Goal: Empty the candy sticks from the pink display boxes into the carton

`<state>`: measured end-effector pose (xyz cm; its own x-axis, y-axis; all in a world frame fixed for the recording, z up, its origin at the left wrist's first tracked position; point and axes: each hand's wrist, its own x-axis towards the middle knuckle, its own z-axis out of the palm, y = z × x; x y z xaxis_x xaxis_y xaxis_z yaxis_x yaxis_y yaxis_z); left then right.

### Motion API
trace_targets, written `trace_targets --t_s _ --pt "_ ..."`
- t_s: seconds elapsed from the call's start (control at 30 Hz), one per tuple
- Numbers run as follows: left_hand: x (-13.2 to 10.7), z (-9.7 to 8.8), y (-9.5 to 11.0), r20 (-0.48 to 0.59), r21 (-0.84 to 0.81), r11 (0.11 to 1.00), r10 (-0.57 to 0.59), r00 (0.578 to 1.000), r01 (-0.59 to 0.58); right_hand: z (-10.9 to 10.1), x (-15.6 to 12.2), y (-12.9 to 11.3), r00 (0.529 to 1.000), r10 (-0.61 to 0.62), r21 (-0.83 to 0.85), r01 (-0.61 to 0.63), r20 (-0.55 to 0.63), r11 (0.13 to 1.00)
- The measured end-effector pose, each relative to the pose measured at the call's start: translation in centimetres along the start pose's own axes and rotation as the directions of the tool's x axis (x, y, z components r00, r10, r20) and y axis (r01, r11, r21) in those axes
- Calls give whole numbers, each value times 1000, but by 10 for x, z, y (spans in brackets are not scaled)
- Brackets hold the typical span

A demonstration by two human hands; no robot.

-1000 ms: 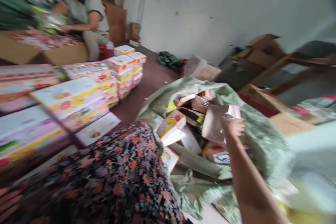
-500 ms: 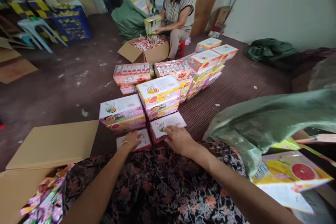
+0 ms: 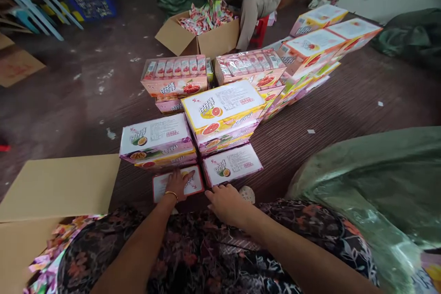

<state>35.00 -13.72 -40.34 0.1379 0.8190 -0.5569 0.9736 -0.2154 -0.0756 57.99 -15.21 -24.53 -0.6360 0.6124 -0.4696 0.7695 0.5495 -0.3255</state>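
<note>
Green sack (image 3: 372, 179) right of boxes (image 3: 223, 105)

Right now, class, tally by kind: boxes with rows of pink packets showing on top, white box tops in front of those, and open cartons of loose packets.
Boxes with rows of pink packets on top: 2
White box tops in front: 4
Open cartons of loose packets: 2
Total: 8

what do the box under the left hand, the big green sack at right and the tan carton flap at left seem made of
Box: probably printed card, smooth-looking, with a flat top and straight edges.
Green sack: likely plastic film or sheeting, shiny, with loose folds and bright highlights.
Carton flap: apparently cardboard, matte, a stiff flat tan panel.
</note>
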Motion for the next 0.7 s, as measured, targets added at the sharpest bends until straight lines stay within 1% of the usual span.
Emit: trace_targets --t_s 0.03,0.1,0.17,0.2,0.27,0.3,0.33,0.37,0.43,0.47,0.5,0.53,0.6,0.67,0.7 --pt "-2 -5 1 0 9 1000 6 1000 -6 -3 2 0 1000 -9 2 9 16 1000" --pt "-9 -20 3 18 19 999 34 999 -35 -9 5 0 1000 1 4 -1 31 1000" --pt "-23 -41 4 38 21 997 79 996 -80 -16 7 4 999 52 17 -52 8 998" --pt "-31 -53 4 35 14 995 96 995 -97 -20 8 7 995 99 37 -99 -20 994" --pt "-53 -78 0 -27 -19 994 111 993 -112 -28 8 15 967 216 131 -198 -135 971" --pt "-65 -89 -2 -84 -45 992 110 990 -114 -31 7 20 937 270 211 -225 -221 951" --pt "-78 -101 -6 -148 -81 990 102 984 -115 -33 5 25 892 316 308 -216 -324 926" --pt "-91 -113 -9 -215 -128 985 86 973 -116 -33 3 28 834 344 407 -160 -432 899" --pt "-117 -137 -15 -337 -267 958 10 942 -106 -31 -1 29 702 363 562 64 -613 824" --pt "-130 -150 -17 -391 -357 928 -44 919 -108 -29 -2 25 642 372 610 190 -670 769" --pt "-141 -164 -18 -444 -451 884 -100 890 -126 -28 -3 17 596 382 637 300 -706 710" --pt "-152 -177 -18 -497 -538 827 -156 854 -163 -29 -3 6 570 386 652 389 -725 651" --pt "-168 -202 -14 -586 -660 702 -261 767 -266 -35 -2 -24 560 369 661 518 -742 542" --pt "-180 -221 -11 -629 -725 592 -360 689 -353 -49 -1 -58 554 332 642 603 -764 473" --pt "-185 -228 -10 -631 -750 537 -407 660 -386 -58 -2 -73 543 318 628 632 -777 455"
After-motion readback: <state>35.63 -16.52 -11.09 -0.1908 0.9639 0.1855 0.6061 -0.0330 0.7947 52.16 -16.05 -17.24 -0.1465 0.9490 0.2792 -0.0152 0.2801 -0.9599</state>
